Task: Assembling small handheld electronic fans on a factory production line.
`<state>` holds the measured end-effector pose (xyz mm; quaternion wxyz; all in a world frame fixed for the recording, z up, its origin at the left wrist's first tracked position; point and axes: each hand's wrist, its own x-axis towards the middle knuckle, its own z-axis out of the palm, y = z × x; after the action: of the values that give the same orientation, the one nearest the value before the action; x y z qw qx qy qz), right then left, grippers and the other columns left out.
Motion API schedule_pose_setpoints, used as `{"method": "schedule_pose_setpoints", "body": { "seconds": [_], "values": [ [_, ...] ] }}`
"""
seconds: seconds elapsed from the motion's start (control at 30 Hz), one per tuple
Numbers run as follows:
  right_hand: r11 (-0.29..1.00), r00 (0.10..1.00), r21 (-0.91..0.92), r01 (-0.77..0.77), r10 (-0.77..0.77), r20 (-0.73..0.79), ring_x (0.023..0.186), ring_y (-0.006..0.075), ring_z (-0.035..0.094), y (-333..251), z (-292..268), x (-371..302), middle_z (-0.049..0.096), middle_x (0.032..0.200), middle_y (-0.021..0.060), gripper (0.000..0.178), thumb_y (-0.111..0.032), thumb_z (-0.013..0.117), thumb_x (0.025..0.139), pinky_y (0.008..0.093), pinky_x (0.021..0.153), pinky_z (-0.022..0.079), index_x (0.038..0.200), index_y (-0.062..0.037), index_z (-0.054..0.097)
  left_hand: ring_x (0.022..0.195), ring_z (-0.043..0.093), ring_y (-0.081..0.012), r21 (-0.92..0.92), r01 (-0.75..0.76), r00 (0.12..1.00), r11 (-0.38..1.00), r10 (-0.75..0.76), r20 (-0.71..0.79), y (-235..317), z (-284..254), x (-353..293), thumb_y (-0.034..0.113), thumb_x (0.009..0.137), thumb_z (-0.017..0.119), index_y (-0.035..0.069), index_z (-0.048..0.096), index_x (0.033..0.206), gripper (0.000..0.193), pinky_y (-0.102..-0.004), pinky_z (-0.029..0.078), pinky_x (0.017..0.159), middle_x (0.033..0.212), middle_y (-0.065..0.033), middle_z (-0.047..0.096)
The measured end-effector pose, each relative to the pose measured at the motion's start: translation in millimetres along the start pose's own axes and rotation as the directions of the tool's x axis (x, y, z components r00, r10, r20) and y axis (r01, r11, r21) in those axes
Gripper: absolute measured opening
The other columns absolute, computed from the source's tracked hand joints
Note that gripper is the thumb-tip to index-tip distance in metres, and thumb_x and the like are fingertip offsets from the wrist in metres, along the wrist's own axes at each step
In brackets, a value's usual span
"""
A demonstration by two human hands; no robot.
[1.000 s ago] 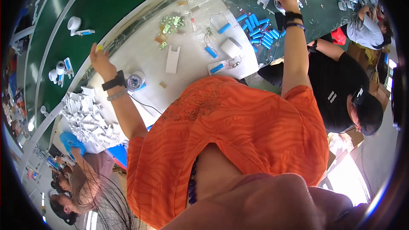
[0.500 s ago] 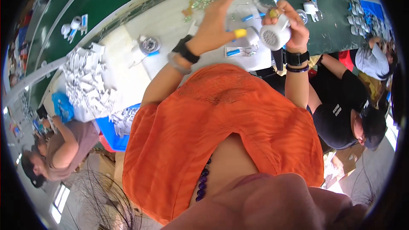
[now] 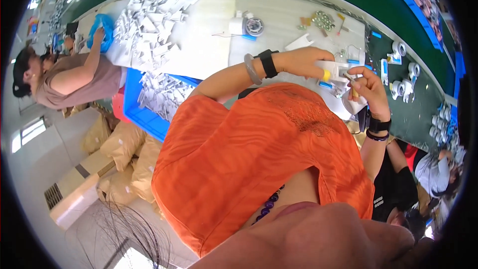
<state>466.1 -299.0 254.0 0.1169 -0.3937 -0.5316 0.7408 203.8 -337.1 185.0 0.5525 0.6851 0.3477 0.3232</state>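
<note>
A white plastic housing with a round head (image 3: 340,72) is between my two hands, above the near edge of the work surface. My left hand (image 3: 309,62), a yellow cover on its thumb, grips the housing from the left side. On the other side my right hand (image 3: 369,91) has its fingers bent in at the housing, with a yellowish cover on one finger. Its rounded end hangs below the right fingers and is partly hidden by them. Close beyond the hands lie blue cylindrical cells and thin wires. A white shell piece (image 3: 298,42) rests beyond my left wrist.
Small green circuit boards (image 3: 322,21) lie in a heap farther back. A round white unit with wires (image 3: 254,27) stands left of them. White plastic shells (image 3: 152,20) are piled at left, above a blue bin (image 3: 130,100). Several similar units (image 3: 398,88) line the right. Co-workers sit on both sides.
My view has swung left, so the table appears shifted right. My left hand, spread and apart from the housing before, now grips it. The housing's grille has turned out of sight.
</note>
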Motion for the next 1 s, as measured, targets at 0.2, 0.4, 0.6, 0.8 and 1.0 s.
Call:
{"method": "schedule_pose_setpoints", "body": {
  "seconds": [0.2, 0.4, 0.6, 0.8, 1.0],
  "values": [
    [0.998, 0.976, -0.013, -0.067, 0.068, 0.205, 0.067, 0.0110, 0.061, 11.0, 8.8, 6.2, 0.065, 0.075, 0.0039, 0.028, -0.010, 0.067, 0.087, 0.0239, 0.063, 0.046, 0.111, 0.0006, 0.056, 0.091, 0.061, -0.0311, 0.205, 0.160, 0.981, 0.966, -0.179, 0.077, 45.2, -1.7, -15.7, 0.031, 0.072, 0.076, 0.003, 0.054, 0.116, 0.057, -0.0368, 0.048, 0.077, 0.099, -0.0183, 0.062],
    [0.986, 0.956, 0.170, 0.005, -0.054, 0.287, 0.066, 0.0146, 0.062, 24.5, 15.7, 12.1, 0.065, 0.083, 0.0095, 0.036, -0.030, 0.057, 0.094, 0.0260, 0.063, 0.047, 0.097, 0.0052, 0.062, 0.092, 0.060, -0.0362, 0.213, -0.128, 0.968, 0.969, 0.168, -0.184, 35.7, 3.2, -19.1, 0.026, 0.081, 0.065, 0.003, 0.052, 0.120, 0.047, -0.0404, 0.047, 0.078, 0.104, -0.0203, 0.062],
    [0.999, 0.989, 0.006, 0.037, -0.038, 0.142, 0.055, 0.0115, 0.058, 23.2, 25.5, 10.4, 0.062, 0.081, 0.0083, 0.017, -0.008, 0.070, 0.081, 0.0233, 0.052, 0.049, 0.085, -0.0016, 0.055, 0.098, 0.061, -0.0331, 0.271, -0.162, 0.961, 0.949, 0.214, -0.176, 31.4, 10.7, -10.9, 0.017, 0.088, 0.054, 0.003, 0.051, 0.124, 0.039, -0.0397, 0.047, 0.081, 0.105, -0.0193, 0.062],
    [0.852, 0.866, -0.484, 0.200, -0.385, -0.320, 0.060, 0.0071, 0.055, 21.6, 49.5, 14.6, 0.059, 0.071, 0.0003, 0.011, -0.003, 0.069, 0.082, 0.0213, 0.054, 0.043, 0.086, -0.0021, 0.058, 0.074, 0.066, -0.0296, 0.040, 0.006, 0.954, 0.999, 0.006, -0.299, 35.9, 9.6, -13.5, 0.013, 0.089, 0.047, 0.000, 0.050, 0.116, 0.030, -0.0382, 0.051, 0.066, 0.084, -0.0178, 0.065],
    [0.566, 0.439, -0.758, 0.325, -0.800, -0.409, 0.069, 0.0112, 0.059, 20.6, 63.7, 23.6, 0.066, 0.087, 0.0091, 0.012, -0.001, 0.068, 0.084, 0.0231, 0.064, 0.049, 0.095, 0.0017, 0.064, 0.053, 0.062, -0.0220, -0.312, 0.128, 0.924, 0.941, -0.228, -0.307, 45.6, 18.0, -9.2, 0.019, 0.087, 0.051, -0.004, 0.049, 0.105, 0.029, -0.0328, 0.049, 0.045, 0.074, -0.0152, 0.062]
  ]
}}
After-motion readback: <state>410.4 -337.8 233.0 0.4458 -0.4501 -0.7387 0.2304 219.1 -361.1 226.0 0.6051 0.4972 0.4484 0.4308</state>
